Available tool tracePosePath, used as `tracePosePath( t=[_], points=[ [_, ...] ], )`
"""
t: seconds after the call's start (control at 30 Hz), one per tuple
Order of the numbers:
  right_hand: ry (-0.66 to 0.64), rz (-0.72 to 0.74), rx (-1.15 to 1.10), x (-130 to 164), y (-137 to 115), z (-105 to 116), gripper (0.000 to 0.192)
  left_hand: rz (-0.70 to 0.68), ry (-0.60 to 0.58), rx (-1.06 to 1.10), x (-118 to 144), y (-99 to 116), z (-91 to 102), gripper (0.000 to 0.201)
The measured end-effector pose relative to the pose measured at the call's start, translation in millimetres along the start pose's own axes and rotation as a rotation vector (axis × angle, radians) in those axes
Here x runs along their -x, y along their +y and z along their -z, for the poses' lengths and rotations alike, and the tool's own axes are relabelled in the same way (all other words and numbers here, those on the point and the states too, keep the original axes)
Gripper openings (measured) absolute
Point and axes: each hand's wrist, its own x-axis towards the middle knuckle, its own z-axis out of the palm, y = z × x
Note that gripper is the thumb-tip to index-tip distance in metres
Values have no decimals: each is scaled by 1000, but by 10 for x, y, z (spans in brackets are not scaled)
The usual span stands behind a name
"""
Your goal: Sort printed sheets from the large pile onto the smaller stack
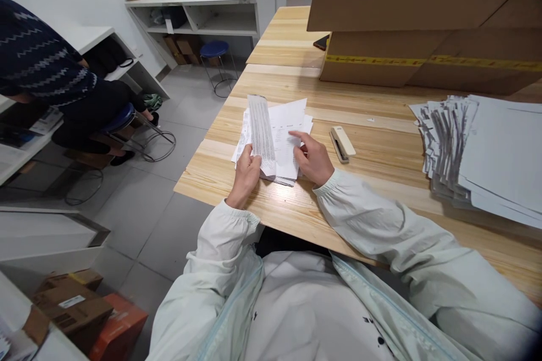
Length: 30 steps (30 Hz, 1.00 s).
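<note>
A small pile of printed paper sheets [288,118] lies on the wooden table near its front left corner. My left hand [247,172] grips the lower left of a folded-over printed strip of paper [261,130], thumb on top. On the right side of the top sheet rests my right hand [312,158], its index finger stretched out and touching the print, the other fingers curled. A cream stapler [342,144] lies just right of that hand.
A thick stack of papers [495,152] stands on the table's right. Large cardboard boxes [381,59] fill the back right, a dark phone [322,42] beside them. A seated person [46,62], blue stools [214,49] and cartons [71,304] are to the left.
</note>
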Motion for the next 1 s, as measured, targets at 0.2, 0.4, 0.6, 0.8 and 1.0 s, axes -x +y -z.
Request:
tracePosePath(
  t=[0.2, 0.4, 0.6, 0.8, 1.0],
  points=[
    [-125, -350, -371, -108, 14, -5, 59, 40, -214, 61, 135, 80, -13, 57],
    [5, -276, -449, -69, 73, -95, 36, -62, -50, 17, 160, -15, -5, 43],
    [-22, 45, -307, 450, -206, 502, 19, -135, 156, 315, 337, 179, 306, 71],
    [-147, 28, -214, 1022, -174, 956, 14, 89, -433, 528, 602, 361, -4, 74],
    [62, 21, -184, 1273, -42, 983, 12, 43, -400, 547, 724, 422, -456, 41]
  ],
)
